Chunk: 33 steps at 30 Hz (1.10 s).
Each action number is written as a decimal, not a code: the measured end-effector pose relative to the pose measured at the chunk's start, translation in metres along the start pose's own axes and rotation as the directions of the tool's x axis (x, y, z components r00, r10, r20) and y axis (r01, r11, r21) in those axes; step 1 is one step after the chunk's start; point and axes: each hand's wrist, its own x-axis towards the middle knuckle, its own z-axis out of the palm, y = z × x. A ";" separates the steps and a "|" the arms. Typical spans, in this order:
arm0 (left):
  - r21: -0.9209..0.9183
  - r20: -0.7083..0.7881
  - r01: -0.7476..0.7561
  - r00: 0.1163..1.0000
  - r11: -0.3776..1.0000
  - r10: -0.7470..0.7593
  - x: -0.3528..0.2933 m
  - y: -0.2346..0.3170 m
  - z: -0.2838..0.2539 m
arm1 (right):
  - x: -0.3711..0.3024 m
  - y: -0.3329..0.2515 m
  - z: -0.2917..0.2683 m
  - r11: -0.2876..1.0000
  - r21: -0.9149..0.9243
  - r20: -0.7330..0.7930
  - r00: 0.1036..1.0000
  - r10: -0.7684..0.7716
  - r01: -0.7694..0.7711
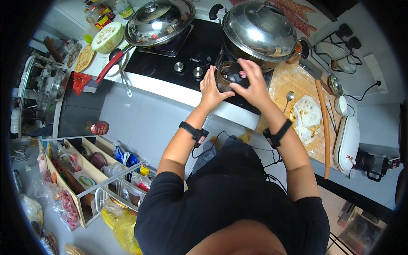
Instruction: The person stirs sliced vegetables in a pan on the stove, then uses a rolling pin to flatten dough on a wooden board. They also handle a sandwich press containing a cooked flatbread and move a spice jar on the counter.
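A dark-looking, see-through glass jar [225,80] stands at the front edge of the black stove, between my two hands. My left hand [209,90] is along its left side, fingers stretched upward and thumb pointing across its front. On the other side my right hand [255,88] spreads its thumb and fingers around the jar's right edge. Whether either palm presses on the glass is hard to tell. Inside the jar, dark contents and a small pink spot show. Just behind it sits a large lidded pot [260,32].
A lidded wok [159,21] with a red handle rests on the left burner. Flatbread [84,58] and a cut melon [107,37] are farther left. Right, a floury board [278,78] carries dough [307,119], a spoon [290,97] and a rolling pin [323,123]. An open drawer [76,187] juts out lower left.
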 end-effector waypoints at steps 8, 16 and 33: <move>-0.239 -0.011 0.111 0.993 0.965 -0.117 0.013 -0.022 0.050 | 0.016 0.012 0.030 0.931 -0.360 0.125 0.992 -0.020 0.064; -0.465 0.018 0.030 1.000 0.885 -0.025 0.003 0.009 0.001 | 0.027 -0.017 -0.009 0.994 -0.050 0.402 0.909 0.109 -0.097; -0.440 0.182 0.065 0.983 0.895 0.018 -0.002 0.133 -0.092 | 0.004 -0.112 -0.073 0.980 -0.177 0.217 0.975 -0.045 0.085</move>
